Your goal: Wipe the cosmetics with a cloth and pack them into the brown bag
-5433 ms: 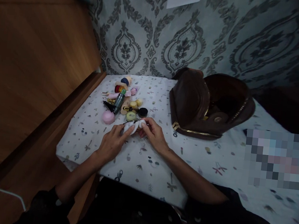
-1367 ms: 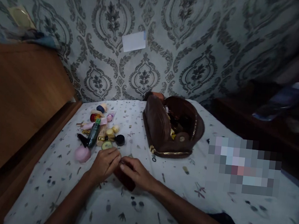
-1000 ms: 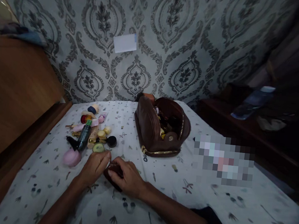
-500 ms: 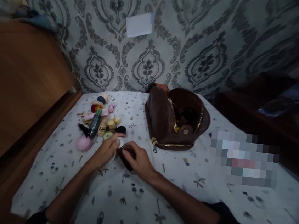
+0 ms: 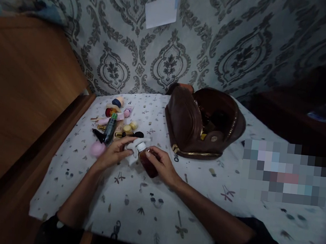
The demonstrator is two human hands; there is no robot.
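Note:
My right hand (image 5: 162, 164) is closed around the side of a dark amber bottle (image 5: 149, 168). The bottle lies tilted, its white top (image 5: 141, 147) pointing up and left. My left hand (image 5: 116, 152) pinches a crumpled white tissue-like piece (image 5: 132, 151) against the bottle's top; a strip of it curls above the neck. Just behind my left hand lie a green-capped bottle (image 5: 110, 128), a pink rounded item (image 5: 97, 149), a black-and-gold tube (image 5: 123, 134) and small yellow round items (image 5: 130, 127).
An unzipped brown bag (image 5: 186, 120) with dark contents stands at the back right. Near the wall are a red-amber bottle (image 5: 110, 112) and a dark blue item (image 5: 118, 102). A wooden panel (image 5: 28, 96) borders the left side. A blurred-out patch covers something at right.
The amber bottle has turned more into sight, with its white top showing. The white piece has spread between my hands. The view has shifted slightly.

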